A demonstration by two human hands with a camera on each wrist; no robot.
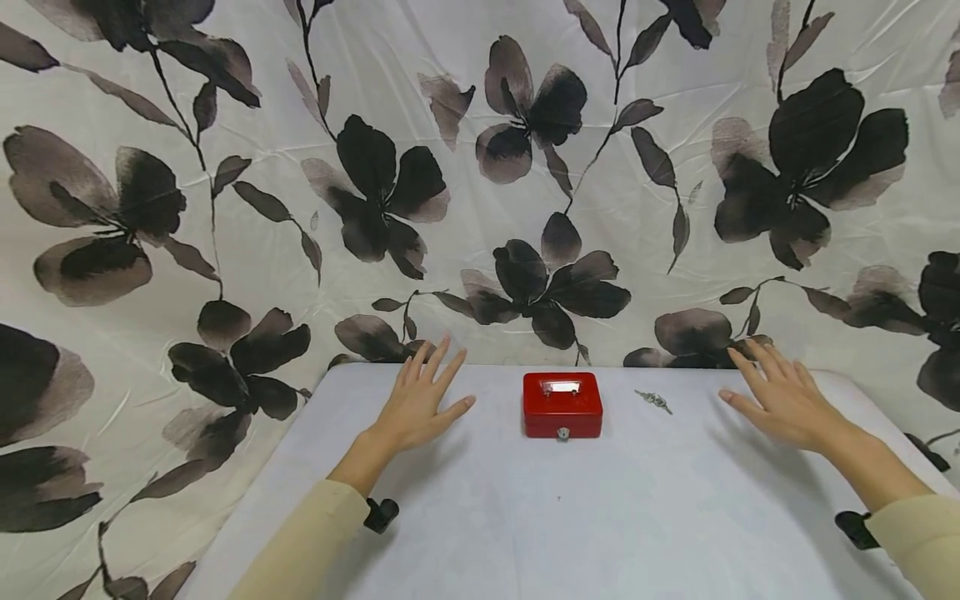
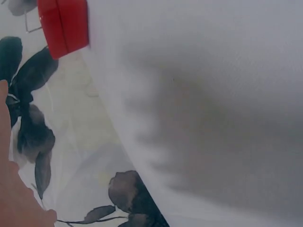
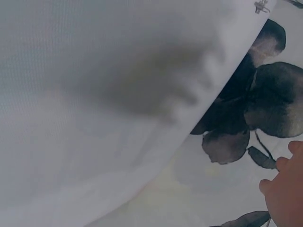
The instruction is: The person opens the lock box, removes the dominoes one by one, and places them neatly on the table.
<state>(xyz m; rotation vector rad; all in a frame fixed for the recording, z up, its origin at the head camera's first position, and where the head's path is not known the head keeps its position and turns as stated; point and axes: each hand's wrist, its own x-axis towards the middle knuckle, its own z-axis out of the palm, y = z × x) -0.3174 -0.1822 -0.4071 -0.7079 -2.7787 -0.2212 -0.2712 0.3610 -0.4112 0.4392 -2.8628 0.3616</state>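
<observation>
A red metal cash box with a silver handle on its lid and a lock on its front stands near the back edge of the white table. To its right lies a small bunch of keys. My left hand hovers left of the box with its fingers spread, holding nothing. Over on the right, beyond the keys, my right hand is held above the table, fingers spread and nothing in it. The left wrist view catches part of the cash box; the right wrist view shows the keys at its top edge.
The white tabletop stretches in front of the box toward the person. Behind the table hangs a white cloth printed with dark flowers. Both hands cast soft shadows on the table.
</observation>
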